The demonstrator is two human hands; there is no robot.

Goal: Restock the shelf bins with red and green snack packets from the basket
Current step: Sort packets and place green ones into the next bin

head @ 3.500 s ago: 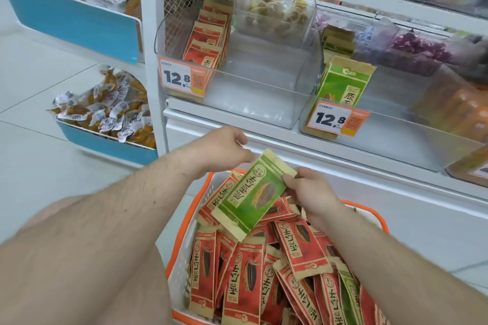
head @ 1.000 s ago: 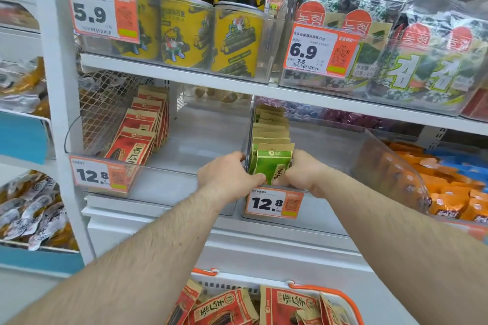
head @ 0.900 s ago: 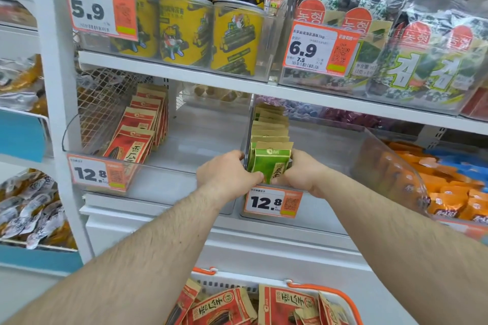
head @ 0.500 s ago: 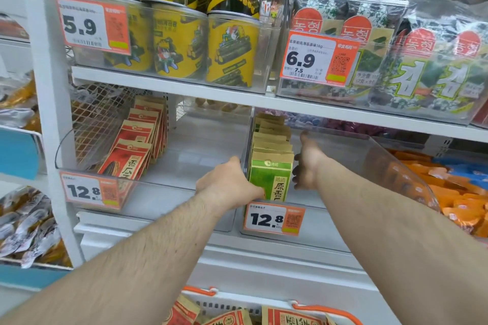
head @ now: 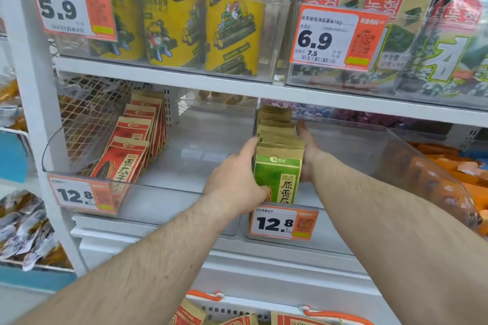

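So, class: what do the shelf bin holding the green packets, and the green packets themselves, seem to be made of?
Shelf bin: looks like clear hard plastic, glossy; the goods behind show through its wall and its rim catches light.
Green packets: seemingly kraft-style paper or paper-look film, matte; tan unprinted top edges, flat green print. Any lining cannot be seen.

Packet row (head: 277,158) in bin (head: 396,150), between hands.

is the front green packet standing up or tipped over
Standing upright. The front green snack packet faces forward at the head of its row in the clear plastic bin, with the left hand and right hand flanking the row.
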